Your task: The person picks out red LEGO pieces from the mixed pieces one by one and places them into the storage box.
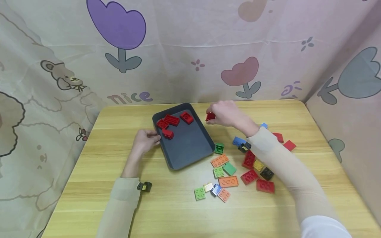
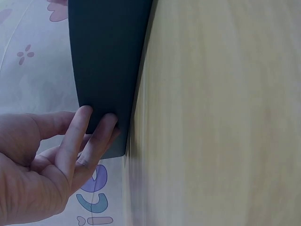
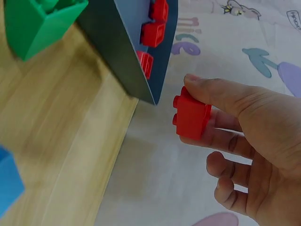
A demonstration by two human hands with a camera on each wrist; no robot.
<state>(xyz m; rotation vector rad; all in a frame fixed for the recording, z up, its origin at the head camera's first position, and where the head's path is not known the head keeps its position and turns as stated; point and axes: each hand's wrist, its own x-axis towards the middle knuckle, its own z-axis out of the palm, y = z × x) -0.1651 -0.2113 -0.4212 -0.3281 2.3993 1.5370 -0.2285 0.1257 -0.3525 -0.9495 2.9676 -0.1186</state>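
My left hand (image 1: 144, 142) is at the left side of a dark grey tray (image 1: 187, 148), pinching its rim. In the left wrist view, fingertips (image 2: 109, 120) rest on the tray's outer wall near a corner. My right hand (image 1: 227, 114) holds a small red toy brick (image 3: 192, 115) between thumb and fingers, raised just beyond the tray's right edge. The brick's studs face the tray in the right wrist view. Inside the tray, toward its far left part, lie several red bricks (image 1: 172, 120).
Right of the tray, loose bricks are scattered on the wooden table (image 1: 172, 205): a dark green brick (image 1: 219, 148) beside its corner, an orange brick (image 1: 228, 181), a blue brick (image 1: 239, 141) and several red ones, including a red brick (image 1: 265, 186). A patterned cloth (image 1: 178, 76) hangs behind.
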